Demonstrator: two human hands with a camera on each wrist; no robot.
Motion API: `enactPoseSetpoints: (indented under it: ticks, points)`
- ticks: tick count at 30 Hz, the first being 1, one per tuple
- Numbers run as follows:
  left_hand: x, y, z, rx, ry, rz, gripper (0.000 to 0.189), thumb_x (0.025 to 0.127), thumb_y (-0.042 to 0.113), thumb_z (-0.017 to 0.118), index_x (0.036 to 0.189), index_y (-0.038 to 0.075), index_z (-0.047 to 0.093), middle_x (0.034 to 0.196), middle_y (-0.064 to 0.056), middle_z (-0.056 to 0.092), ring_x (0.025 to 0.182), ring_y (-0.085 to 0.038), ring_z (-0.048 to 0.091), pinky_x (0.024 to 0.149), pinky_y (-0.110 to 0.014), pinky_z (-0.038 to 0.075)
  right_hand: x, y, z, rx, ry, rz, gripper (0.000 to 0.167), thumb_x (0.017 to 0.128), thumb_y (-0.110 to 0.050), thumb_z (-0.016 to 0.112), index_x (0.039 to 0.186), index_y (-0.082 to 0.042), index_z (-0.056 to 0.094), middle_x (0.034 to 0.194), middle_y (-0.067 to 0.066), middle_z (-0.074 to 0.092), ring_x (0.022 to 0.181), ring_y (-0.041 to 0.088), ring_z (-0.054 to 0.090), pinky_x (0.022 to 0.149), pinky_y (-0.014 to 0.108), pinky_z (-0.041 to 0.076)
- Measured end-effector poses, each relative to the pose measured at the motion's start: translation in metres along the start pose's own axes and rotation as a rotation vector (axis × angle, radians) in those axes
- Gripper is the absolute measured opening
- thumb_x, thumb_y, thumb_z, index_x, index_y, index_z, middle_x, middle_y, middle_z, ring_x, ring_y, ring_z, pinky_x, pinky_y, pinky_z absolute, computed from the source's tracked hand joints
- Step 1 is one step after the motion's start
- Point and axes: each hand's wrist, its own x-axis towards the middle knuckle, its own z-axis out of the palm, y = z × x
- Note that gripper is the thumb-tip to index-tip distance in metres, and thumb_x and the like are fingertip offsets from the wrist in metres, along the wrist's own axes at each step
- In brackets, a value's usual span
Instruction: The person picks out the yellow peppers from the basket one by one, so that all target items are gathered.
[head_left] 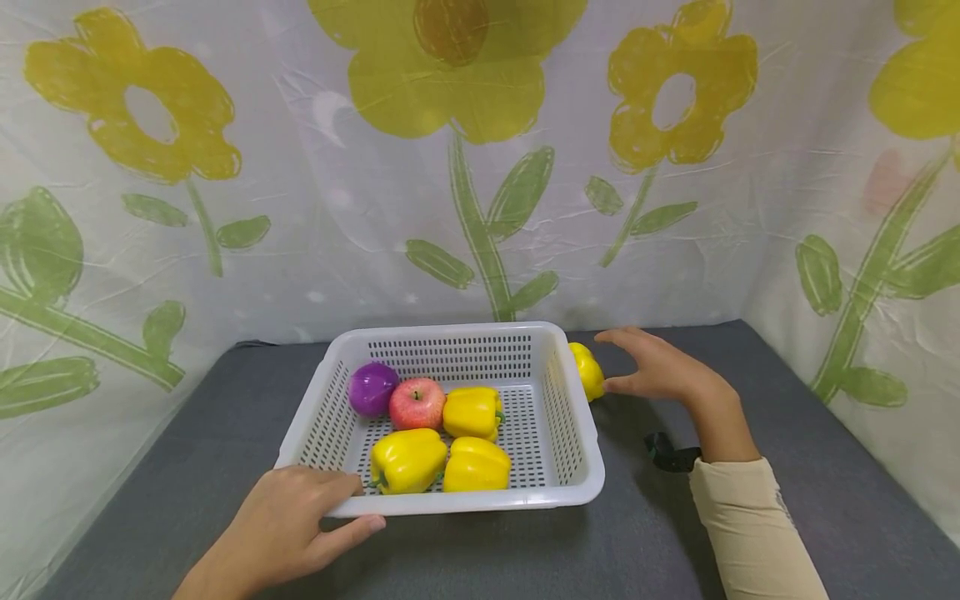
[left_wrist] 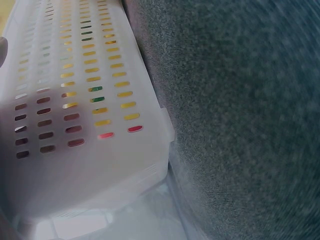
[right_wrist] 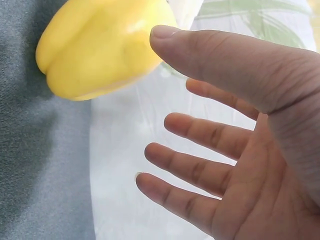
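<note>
A white perforated plastic basket (head_left: 573,492) stands on the dark cloth. My left hand (head_left: 281,521) grips its front-left rim, thumb outside and fingers over the edge. In the left wrist view the basket's slotted wall (left_wrist: 75,165) fills the left side. Inside lie a round purple piece (head_left: 372,389), a red apple (head_left: 417,404) and three yellow bell peppers (head_left: 408,461). Another yellow bell pepper (head_left: 587,372) lies outside, against the basket's right side. My right hand (head_left: 667,367) is beside that pepper (right_wrist: 100,50), fingers spread and thumb close to it, holding nothing.
A dark grey cloth (head_left: 465,558) covers the table. White curtains (head_left: 322,250) with yellow flowers hang behind and at both sides. A black strap-like piece (head_left: 667,457) shows at my right wrist, above the sleeve (head_left: 750,525).
</note>
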Motion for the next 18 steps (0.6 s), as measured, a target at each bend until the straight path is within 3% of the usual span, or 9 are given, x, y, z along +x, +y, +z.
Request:
enactPoseSetpoints:
  ticks: [11, 15, 18]
  points:
    - [0.001, -0.002, 0.003, 0.005, 0.045, 0.038, 0.035, 0.086, 0.059, 0.071, 0.076, 0.030, 0.053, 0.065, 0.023, 0.046, 0.056, 0.004, 0.042, 0.051, -0.019, 0.034, -0.005, -0.001, -0.010, 0.037, -0.006, -0.026, 0.066, 0.091, -0.023, 0.075, 0.146, -0.001, 0.044, 0.148, 0.025, 0.042, 0.132, 0.047, 0.042, 0.099, 0.064, 0.038]
    - [-0.002, -0.002, 0.002, 0.004, 0.045, 0.046, 0.036, 0.086, 0.059, 0.071, 0.075, 0.030, 0.051, 0.064, 0.023, 0.042, 0.056, 0.004, 0.039, 0.051, -0.019, 0.032, -0.001, -0.005, -0.009, 0.063, -0.023, -0.075, 0.063, 0.093, -0.024, 0.073, 0.145, 0.000, 0.045, 0.146, 0.024, 0.044, 0.128, 0.048, 0.044, 0.098, 0.063, 0.039]
    - [-0.001, -0.002, 0.002, 0.005, 0.046, 0.045, 0.034, 0.086, 0.059, 0.071, 0.076, 0.030, 0.054, 0.066, 0.023, 0.048, 0.057, 0.004, 0.042, 0.052, -0.020, 0.035, 0.002, -0.010, -0.010, 0.060, -0.039, -0.110, 0.060, 0.095, -0.024, 0.070, 0.144, 0.001, 0.046, 0.145, 0.023, 0.046, 0.128, 0.047, 0.045, 0.099, 0.062, 0.039]
